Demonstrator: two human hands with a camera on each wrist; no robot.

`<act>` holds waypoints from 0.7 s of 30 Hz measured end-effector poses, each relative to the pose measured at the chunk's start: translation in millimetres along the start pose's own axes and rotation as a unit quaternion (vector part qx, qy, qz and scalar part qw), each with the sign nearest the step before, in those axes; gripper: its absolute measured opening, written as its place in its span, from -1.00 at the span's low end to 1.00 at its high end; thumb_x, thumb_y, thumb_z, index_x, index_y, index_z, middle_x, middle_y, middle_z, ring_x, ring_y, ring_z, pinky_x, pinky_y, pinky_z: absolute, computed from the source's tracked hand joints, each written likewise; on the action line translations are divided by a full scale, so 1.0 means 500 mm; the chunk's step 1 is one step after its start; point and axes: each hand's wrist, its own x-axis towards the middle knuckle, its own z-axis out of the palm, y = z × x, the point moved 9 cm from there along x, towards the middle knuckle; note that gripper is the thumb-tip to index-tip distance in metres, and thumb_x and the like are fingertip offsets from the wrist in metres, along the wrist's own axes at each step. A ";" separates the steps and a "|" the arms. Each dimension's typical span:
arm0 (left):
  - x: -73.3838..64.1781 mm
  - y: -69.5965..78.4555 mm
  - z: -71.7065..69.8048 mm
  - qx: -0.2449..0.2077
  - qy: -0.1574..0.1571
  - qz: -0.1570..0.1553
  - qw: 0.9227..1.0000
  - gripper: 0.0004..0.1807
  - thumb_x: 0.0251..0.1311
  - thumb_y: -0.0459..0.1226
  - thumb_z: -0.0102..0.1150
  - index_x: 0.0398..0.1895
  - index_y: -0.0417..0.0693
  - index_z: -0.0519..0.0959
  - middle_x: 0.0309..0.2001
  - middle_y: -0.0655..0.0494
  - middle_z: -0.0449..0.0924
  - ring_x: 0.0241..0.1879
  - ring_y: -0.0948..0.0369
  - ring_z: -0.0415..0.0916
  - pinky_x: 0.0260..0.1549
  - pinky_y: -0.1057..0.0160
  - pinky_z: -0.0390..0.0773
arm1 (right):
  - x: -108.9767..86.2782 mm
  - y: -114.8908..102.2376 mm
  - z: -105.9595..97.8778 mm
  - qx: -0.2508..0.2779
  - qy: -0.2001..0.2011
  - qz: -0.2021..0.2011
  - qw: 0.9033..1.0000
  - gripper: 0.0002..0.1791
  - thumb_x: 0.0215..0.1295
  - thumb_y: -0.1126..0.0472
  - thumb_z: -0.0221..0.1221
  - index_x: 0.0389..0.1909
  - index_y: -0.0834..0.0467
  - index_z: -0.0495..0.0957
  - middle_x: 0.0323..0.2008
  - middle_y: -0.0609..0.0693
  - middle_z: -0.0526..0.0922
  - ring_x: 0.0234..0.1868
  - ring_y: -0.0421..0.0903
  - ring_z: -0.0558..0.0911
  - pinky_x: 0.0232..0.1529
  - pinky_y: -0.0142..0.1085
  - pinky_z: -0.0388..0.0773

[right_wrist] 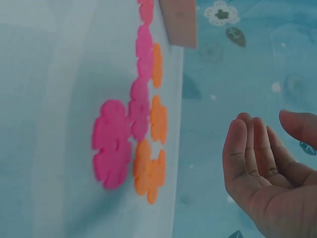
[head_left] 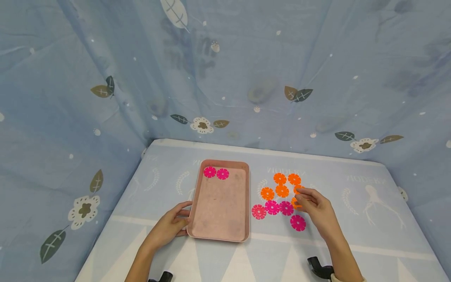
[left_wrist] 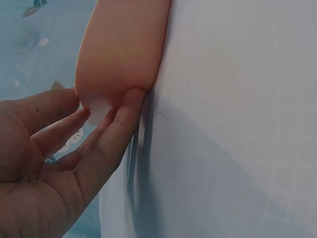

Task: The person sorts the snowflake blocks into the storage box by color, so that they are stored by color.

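Note:
A shallow pink tray (head_left: pixel 220 211) lies on the table in the head view, two pink slotted flower discs (head_left: pixel 216 173) at its far end. My left hand (head_left: pixel 169 227) holds the tray's near left corner. In the left wrist view its fingertips (left_wrist: pixel 132 99) lie against the wall of the tray (left_wrist: pixel 124 44). Right of the tray is a group of orange flower discs (head_left: pixel 282 191) and several pink ones (head_left: pixel 286 208). Over the group's right edge is my right hand (head_left: pixel 318 211), partly covering two orange discs. The right wrist view shows bent fingers (right_wrist: pixel 235 148) apart from the thumb, with nothing between them.
A pale patterned cloth (head_left: pixel 352 235) covers the table. Blue curtains (head_left: pixel 239 78) hang along its back edge and around the sides. Black wrist mounts (head_left: pixel 320 269) show at the bottom of the head view.

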 end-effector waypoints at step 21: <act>-0.001 0.001 -0.001 0.003 0.002 -0.003 1.000 -0.44 0.41 -0.43 0.03 0.47 -0.09 0.29 0.19 -0.29 0.42 0.03 -0.08 0.59 -0.20 0.09 0.71 | -0.028 0.123 -0.032 -0.027 0.001 0.105 0.994 -0.48 0.43 0.09 0.24 0.24 0.33 0.45 -0.01 0.21 0.58 -0.10 -0.02 0.60 -0.12 -0.35 0.65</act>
